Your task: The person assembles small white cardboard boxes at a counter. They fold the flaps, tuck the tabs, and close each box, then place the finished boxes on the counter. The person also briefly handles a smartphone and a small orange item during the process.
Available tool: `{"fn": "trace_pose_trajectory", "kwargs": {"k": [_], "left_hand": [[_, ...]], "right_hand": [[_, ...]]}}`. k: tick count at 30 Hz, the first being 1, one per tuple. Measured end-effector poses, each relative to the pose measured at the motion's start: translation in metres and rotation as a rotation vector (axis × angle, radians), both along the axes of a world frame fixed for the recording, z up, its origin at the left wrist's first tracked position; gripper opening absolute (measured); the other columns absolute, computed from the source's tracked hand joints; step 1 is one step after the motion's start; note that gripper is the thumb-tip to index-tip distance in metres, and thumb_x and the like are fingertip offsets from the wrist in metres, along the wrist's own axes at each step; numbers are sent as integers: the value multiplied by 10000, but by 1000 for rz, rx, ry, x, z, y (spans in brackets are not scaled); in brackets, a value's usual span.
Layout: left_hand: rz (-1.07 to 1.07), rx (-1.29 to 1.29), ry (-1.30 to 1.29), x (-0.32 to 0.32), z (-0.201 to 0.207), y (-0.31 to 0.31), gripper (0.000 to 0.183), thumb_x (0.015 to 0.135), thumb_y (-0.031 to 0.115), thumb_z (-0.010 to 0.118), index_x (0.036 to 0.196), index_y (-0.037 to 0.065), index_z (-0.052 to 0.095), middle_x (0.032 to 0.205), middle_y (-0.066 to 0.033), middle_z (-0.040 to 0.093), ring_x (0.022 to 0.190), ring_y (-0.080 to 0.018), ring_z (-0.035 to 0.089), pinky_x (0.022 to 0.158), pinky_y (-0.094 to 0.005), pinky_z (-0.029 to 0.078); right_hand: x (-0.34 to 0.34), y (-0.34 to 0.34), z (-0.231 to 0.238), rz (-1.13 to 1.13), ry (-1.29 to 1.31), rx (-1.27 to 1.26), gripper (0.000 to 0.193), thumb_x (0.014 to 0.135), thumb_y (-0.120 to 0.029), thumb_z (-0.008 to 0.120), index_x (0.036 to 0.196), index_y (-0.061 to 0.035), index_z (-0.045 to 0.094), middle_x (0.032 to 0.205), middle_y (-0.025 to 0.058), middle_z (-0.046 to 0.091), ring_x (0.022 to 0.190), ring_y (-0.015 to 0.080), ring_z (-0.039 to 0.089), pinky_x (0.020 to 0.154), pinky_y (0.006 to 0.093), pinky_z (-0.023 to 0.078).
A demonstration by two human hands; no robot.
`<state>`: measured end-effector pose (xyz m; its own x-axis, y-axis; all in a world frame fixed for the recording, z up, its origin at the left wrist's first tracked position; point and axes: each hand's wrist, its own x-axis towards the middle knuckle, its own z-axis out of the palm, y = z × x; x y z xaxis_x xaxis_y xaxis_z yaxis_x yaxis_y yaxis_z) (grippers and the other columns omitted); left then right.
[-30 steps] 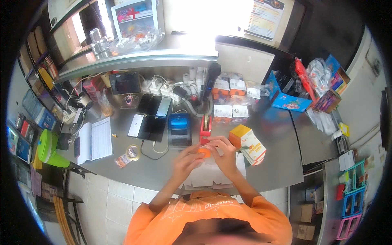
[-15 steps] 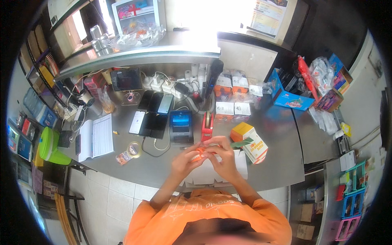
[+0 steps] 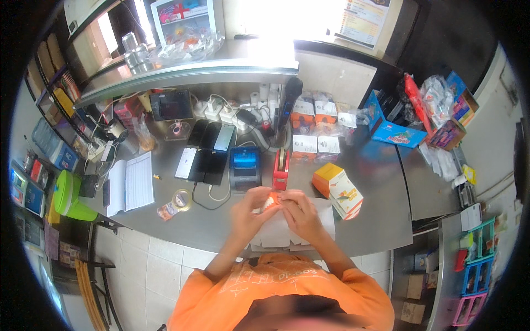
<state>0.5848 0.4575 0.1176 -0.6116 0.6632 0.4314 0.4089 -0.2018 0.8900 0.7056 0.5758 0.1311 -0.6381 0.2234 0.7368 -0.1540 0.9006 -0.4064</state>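
Observation:
Both of my hands meet over the counter's front edge, around a small orange-and-white piece point(image 3: 270, 202) that looks like folded card or a packet; its exact kind is unclear. My left hand point(image 3: 249, 212) is curled round its left side. From the right, my right hand point(image 3: 301, 214) pinches its edge with bent fingers. Beneath them lie flat white sheets point(image 3: 274, 234) of paper or card, partly covered by my hands and wrists. Just beyond my fingers stands a red tape dispenser point(image 3: 280, 175). A yellow-and-white carton point(image 3: 339, 190) lies right of my right hand.
A blue-and-black boxy device point(image 3: 245, 168) and several phones point(image 3: 207, 154) sit on the left, with cables. Farther left are an open notebook point(image 3: 131, 185) and a tape roll point(image 3: 181, 199). Orange-and-white packs point(image 3: 314, 144) stand at the back, near a blue carton point(image 3: 395, 132).
My fingers have shifted on the orange-and-white piece, and more of it shows between them. A dark green sliver beside my right hand no longer shows there.

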Motion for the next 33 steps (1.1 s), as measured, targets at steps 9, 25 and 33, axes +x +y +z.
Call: {"fn": "trace_pose_trajectory", "kwargs": {"k": [9, 25, 33], "left_hand": [[-358, 168, -795, -12, 13, -1, 399, 801, -70, 721, 1146, 41, 556, 1060, -99, 682, 965, -172, 659, 825, -293, 542], [711, 21, 371, -6, 37, 4, 274, 722, 127, 793, 976, 66, 709, 1090, -39, 654, 1079, -240, 560, 969, -412, 358], [369, -44, -159, -4, 28, -4, 195, 809, 97, 772, 962, 4, 694, 907, -81, 737, 734, -130, 673, 654, -262, 517]], "right_hand": [[-11, -1, 4, 53, 192, 183, 149, 722, -30, 750, 845, -41, 667, 1117, 73, 616, 999, 257, 608, 784, 357, 523], [-3, -3, 9, -146, 26, -115, 227, 807, -4, 621, 1030, -26, 656, 861, 126, 687, 715, 287, 671, 610, 359, 521], [-16, 0, 19, -458, 320, -134, 216, 903, -136, 676, 1055, 3, 612, 987, 122, 576, 824, 164, 580, 675, 232, 462]]}}
